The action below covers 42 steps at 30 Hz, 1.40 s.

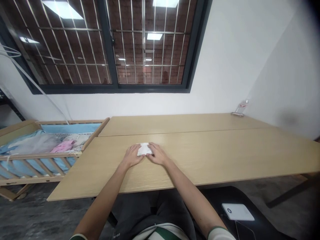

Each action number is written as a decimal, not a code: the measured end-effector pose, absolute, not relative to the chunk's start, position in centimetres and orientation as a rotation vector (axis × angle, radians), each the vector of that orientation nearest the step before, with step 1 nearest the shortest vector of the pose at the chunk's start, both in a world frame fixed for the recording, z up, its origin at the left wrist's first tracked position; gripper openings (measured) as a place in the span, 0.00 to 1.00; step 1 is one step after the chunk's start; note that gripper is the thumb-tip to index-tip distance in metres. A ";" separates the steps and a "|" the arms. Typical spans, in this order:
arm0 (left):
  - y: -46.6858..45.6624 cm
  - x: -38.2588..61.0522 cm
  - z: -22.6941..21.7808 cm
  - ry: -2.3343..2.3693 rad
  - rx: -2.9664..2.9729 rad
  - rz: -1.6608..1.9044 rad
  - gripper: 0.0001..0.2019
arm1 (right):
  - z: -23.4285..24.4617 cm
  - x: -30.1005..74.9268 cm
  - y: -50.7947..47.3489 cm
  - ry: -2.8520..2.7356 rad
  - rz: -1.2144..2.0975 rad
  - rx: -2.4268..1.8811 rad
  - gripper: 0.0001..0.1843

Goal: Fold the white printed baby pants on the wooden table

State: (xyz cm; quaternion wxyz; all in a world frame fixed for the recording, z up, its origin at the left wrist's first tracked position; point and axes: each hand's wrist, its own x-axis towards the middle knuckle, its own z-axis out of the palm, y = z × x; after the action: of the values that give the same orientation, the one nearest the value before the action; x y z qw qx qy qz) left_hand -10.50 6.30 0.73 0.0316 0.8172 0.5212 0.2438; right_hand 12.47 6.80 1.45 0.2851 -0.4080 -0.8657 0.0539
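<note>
A small white rectangular thing (144,149), like a folded tissue or cloth, lies on the pale wooden table (207,153). My left hand (132,156) grips its left side, with the thumb at the near edge and the fingers curled over the far corner. On the opposite side, my right hand (158,154) holds it the same way. Both thumbs nearly meet at its near edge. The fingers partly cover its two ends, and I cannot tell exactly what it is.
A wooden cot (45,155) with blue lining and bedding stands left of the table. A clear plastic packet or bottle (241,107) sits at the far right corner by the wall. On a black seat (222,196) at right lies a white phone (238,212) with a cable.
</note>
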 end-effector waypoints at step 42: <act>-3.1 -6.4 2.7 1.939 1.813 0.777 0.13 | 0.9 11.2 12.0 -1.642 0.954 -1.147 0.22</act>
State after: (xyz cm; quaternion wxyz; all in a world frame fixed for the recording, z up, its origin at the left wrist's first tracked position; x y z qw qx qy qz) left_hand -6.36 -3.07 2.65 0.1866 0.6440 0.6887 0.2758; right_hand 11.19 11.98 0.86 0.4453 -0.4630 -0.6626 0.3852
